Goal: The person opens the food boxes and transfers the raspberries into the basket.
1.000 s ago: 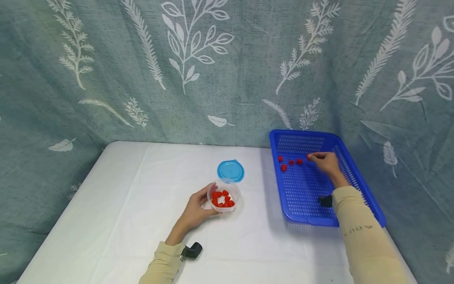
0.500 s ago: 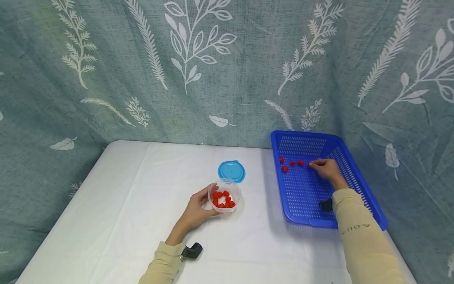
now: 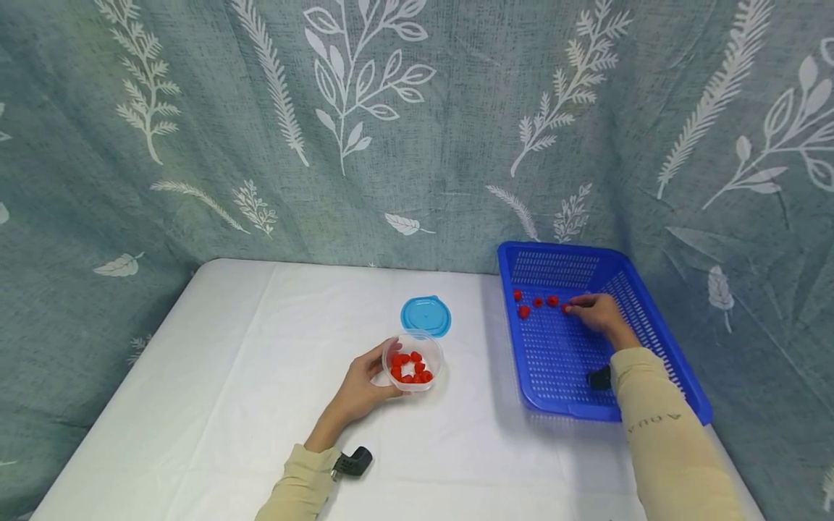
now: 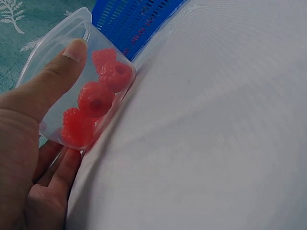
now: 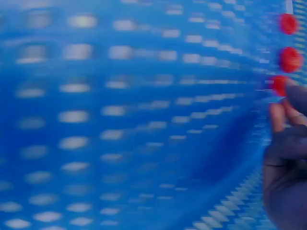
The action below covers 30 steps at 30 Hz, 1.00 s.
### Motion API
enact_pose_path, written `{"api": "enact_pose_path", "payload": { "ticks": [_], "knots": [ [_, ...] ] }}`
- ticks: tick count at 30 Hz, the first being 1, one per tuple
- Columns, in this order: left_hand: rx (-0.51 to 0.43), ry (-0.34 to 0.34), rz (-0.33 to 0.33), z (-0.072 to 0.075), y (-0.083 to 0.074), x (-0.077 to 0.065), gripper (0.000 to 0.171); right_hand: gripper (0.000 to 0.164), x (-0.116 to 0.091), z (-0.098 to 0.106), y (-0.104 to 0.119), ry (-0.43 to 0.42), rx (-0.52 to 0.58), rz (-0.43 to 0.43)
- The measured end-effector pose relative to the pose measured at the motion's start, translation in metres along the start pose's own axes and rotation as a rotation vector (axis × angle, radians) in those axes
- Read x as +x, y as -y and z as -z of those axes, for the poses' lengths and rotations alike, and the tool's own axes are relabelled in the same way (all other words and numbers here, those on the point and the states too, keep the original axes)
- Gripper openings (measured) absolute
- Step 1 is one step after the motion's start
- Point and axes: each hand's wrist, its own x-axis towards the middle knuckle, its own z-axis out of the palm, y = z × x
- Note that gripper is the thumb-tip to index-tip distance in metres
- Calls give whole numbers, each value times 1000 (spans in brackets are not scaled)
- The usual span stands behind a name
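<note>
My left hand grips a round clear plastic container on the white table, thumb on its near side and fingers round the far side. Several red raspberries lie in the bottom of it. Inside the blue basket, my right hand pinches another raspberry at its fingertips, low by the basket floor. Beside that one, more raspberries form a loose row toward the left wall, including one raspberry close by and one raspberry slightly nearer me.
Just beyond the container lies a blue round lid with a small tab. The basket's raised walls surround my right hand at the table's right side. A patterned green curtain hangs behind the table.
My right hand has come down and slightly toward me with its raspberry, bringing it beside the row in the basket. My left hand has kept its hold on the container.
</note>
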Motion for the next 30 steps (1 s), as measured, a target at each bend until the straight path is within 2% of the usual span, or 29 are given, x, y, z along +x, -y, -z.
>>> {"api": "enact_pose_path", "payload": {
  "ticks": [4,11,15,19,23,30],
  "knots": [
    [0,3,28,-1,1,0,89,52,-2,9,13,27,-40,13],
    [4,8,34,0,0,0,90,57,-16,27,64,78,-110,29],
    [3,5,22,0,-2,0,90,58,-27,32,93,79,-101,93],
    [-7,-2,18,0,-4,0,89,59,-46,30,123,97,-67,160],
    [-27,-2,23,-1,-5,0,89,61,-68,27,147,136,-36,185],
    [-17,-6,19,-1,-6,-1,88,54,-109,18,171,118,59,234]
  ]
}}
